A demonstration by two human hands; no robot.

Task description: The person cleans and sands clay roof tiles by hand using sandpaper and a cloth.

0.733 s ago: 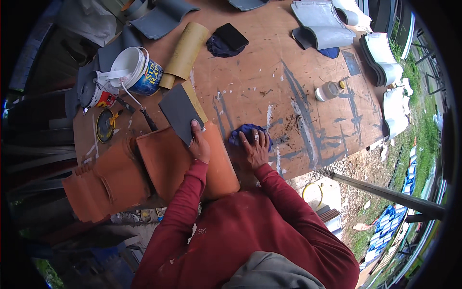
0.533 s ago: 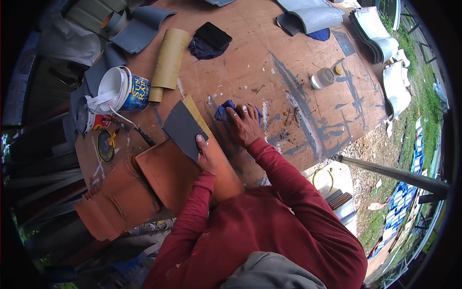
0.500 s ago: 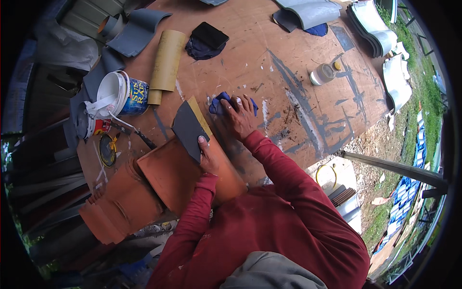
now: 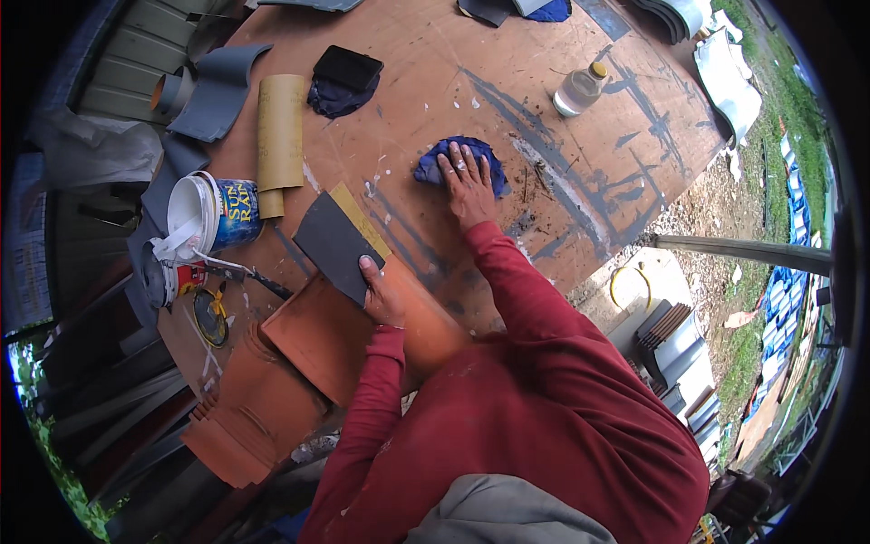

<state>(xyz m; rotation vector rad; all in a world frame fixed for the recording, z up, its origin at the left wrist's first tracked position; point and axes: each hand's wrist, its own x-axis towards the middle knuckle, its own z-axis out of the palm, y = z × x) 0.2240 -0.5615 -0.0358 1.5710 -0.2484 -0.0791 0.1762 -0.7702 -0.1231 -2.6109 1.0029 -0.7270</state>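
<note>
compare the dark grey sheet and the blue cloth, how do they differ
The dark grey sheet is flat with fairly straight edges; the blue cloth is crumpled with an uneven outline. The dark grey sheet is held in the left hand, thumb on top; the blue cloth lies on the table under the spread right hand. Both are touched by a hand.

The right hand [image 4: 469, 192] has moved farther out with the blue cloth [image 4: 433, 165].
</note>
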